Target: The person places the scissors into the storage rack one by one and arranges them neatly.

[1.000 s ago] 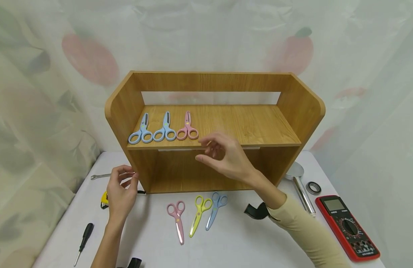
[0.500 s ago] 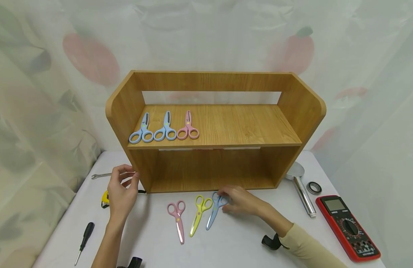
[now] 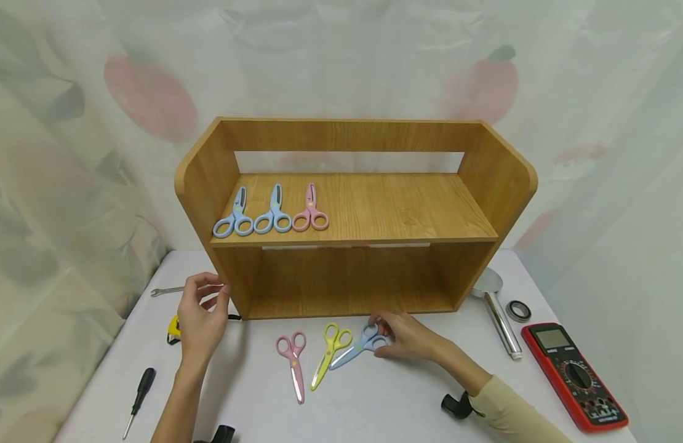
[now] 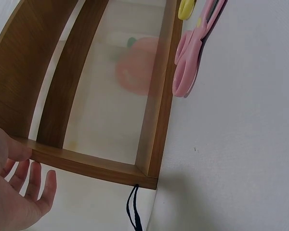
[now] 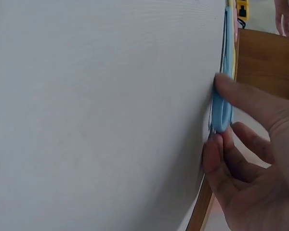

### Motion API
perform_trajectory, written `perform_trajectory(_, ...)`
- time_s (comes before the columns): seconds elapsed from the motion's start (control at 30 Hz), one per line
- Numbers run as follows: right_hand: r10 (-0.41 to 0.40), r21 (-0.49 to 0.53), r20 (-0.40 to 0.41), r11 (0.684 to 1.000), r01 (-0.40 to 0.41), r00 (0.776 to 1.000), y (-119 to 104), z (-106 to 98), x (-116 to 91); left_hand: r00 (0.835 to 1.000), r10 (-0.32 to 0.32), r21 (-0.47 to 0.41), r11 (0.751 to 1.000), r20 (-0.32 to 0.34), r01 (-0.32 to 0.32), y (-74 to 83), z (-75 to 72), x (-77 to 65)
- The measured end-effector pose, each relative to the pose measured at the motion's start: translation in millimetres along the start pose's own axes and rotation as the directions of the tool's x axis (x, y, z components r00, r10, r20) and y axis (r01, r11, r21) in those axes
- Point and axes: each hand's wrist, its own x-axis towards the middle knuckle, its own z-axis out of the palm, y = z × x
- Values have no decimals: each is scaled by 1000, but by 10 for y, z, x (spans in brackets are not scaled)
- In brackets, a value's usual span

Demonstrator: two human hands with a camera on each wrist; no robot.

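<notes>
Blue scissors (image 3: 354, 351) lie slanted on the white table, blades toward the lower left and close to the yellow scissors (image 3: 329, 357). My right hand (image 3: 405, 336) grips their handle loops; in the right wrist view the thumb presses one side of the blue handle (image 5: 222, 113), fingertips at its end. Pink scissors (image 3: 293, 366) rest farther left. My left hand (image 3: 202, 320) touches the left side of the wooden shelf (image 3: 341, 240) with the thumb at its edge, the other fingers loosely bent outside. Two blue scissors (image 3: 274, 212) and one pink pair (image 3: 311, 212) line the upper board's left part.
On the left lie a wrench (image 3: 167, 291), a yellow tape measure (image 3: 173, 330) and a black screwdriver (image 3: 140, 400). Right of the shelf are a shower head (image 3: 499, 314), a black ring (image 3: 519, 311) and a red multimeter (image 3: 576, 376).
My right hand has come down from the upper board to the blue scissors and taken their handle. The scissors have turned, handle shifting right. My left hand stays still.
</notes>
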Motion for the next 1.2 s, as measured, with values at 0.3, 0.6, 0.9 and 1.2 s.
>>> perform_trajectory(0.3,-38,69,106,997,30,994,40,-53,4,1000,18,-5,1000,0,-18,13,-16,7)
perform_trajectory(0.6,-104,48,142,994,98,984,16,-56,-4,1000,27,-23,999,6,-27,9,-20,-3)
perform_trajectory(0.9,-105,170,379,985,43,920,10,-173,-57,1000,24,-24,999,5,-24,11,-15,0)
perform_trajectory(1.2,-144,148,407,985,90,902,-335,-442,-215,1000,26,-27,999,1,-26,11,-11,-4)
